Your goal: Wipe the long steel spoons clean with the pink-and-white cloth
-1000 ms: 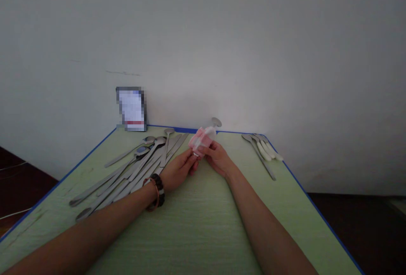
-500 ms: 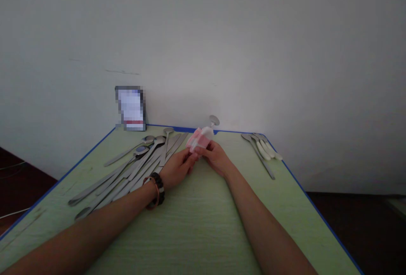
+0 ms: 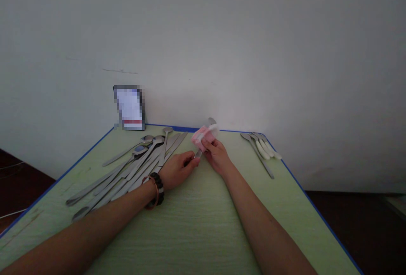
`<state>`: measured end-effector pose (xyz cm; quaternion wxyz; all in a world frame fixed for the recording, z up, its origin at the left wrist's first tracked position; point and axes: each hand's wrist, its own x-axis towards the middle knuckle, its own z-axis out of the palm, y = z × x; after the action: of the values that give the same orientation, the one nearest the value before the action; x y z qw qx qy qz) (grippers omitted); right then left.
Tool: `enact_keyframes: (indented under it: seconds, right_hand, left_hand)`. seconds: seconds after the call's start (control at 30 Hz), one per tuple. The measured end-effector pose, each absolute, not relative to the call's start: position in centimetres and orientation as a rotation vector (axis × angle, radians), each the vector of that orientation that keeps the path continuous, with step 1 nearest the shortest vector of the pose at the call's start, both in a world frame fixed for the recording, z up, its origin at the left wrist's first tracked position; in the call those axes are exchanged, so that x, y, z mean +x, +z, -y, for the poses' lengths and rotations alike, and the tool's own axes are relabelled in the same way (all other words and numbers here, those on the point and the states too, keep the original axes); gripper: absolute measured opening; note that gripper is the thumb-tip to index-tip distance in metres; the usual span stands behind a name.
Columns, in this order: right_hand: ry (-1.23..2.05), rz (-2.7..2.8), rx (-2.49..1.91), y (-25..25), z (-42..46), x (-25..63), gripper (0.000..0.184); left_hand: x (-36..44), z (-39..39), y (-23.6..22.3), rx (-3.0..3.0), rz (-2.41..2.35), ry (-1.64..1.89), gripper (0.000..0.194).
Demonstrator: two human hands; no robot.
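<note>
My left hand (image 3: 182, 168) pinches the handle end of a metal spoon (image 3: 212, 120) between thumb and fingers. Around the spoon's shaft, my right hand (image 3: 217, 153) presses a folded pink and white cloth (image 3: 203, 136). The spoon's round bowl pokes out past the cloth at the far side, partly hidden by it. Both hands are a little above the table, near its far edge. Left of them lies a loose pile of metal cutlery (image 3: 136, 169), with several long spoons and flat-bladed pieces overlapping.
On the right of the green table (image 3: 177, 232), a metal spoon (image 3: 257, 154) lies beside several pieces with cream handles (image 3: 266, 148). A blurred upright screen (image 3: 130, 108) leans on the pale wall (image 3: 241, 46) behind the table's blue edge.
My right hand has slid the cloth up the spoon toward its bowl, away from my left hand. More of the handle now shows between the hands, and less of the bowl.
</note>
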<state>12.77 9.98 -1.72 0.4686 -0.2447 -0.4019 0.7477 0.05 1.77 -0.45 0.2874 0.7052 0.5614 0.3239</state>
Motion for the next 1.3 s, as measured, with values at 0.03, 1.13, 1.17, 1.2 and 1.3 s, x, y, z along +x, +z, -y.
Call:
enact_keyframes:
  seconds: [0.03,1.13,1.17,1.2,1.3]
  right_hand:
    - [1.821,0.940,-0.596,-1.69,-10.07,12.73,0.024]
    - [1.891,0.825,-0.514,-1.51,-10.19,12.63,0.021]
    - [1.887,0.803,-0.511,-1.50,-10.25,12.65,0.020]
    - [1.882,0.786,-0.512,-1.51,-10.31,12.65,0.018]
    - [1.869,0.733,-0.543,-1.56,-10.43,12.60,0.015]
  left_hand:
    - [0.10,-1.70,-0.40,1.921,-1.489,0.848,0.031]
    - [0.49,-1.33,0.22,1.925,-1.383,0.750,0.035]
    - [0.52,-1.33,0.27,1.929,-1.388,0.753,0.035]
    - [0.54,-1.32,0.32,1.935,-1.391,0.752,0.034]
    - [0.56,-1.30,0.39,1.952,-1.397,0.746,0.034]
